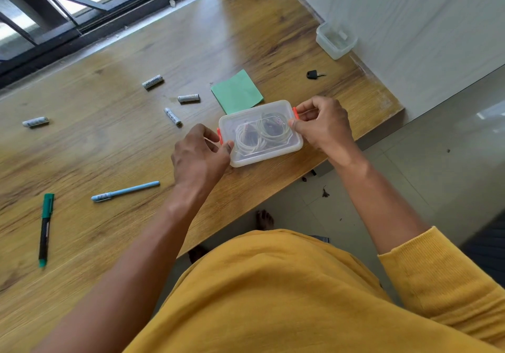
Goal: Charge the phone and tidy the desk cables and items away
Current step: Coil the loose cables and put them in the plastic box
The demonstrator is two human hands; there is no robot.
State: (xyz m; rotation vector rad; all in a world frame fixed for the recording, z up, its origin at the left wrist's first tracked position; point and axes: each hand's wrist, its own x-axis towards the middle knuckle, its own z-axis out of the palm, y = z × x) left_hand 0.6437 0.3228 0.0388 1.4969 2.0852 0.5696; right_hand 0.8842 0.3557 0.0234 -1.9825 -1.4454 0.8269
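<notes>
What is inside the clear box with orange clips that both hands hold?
Through the lid of the clear box, coiled white cables and some dark parts show. The cloudy plastic hides what the dark parts are. The left hand and right hand grip its ends.

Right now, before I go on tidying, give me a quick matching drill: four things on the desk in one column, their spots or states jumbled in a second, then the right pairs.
Things:
1. lidded box
2. key
3. green marker
4. open tub

Places or states:
A. far corner of the desk, against the wall
B. held at both ends by left hand and right hand, cables coiled inside
C. near the left edge of the view, beside the blue pen
D. alone, between the tub and the green paper

Pairs: 1-B, 2-D, 3-C, 4-A
</notes>
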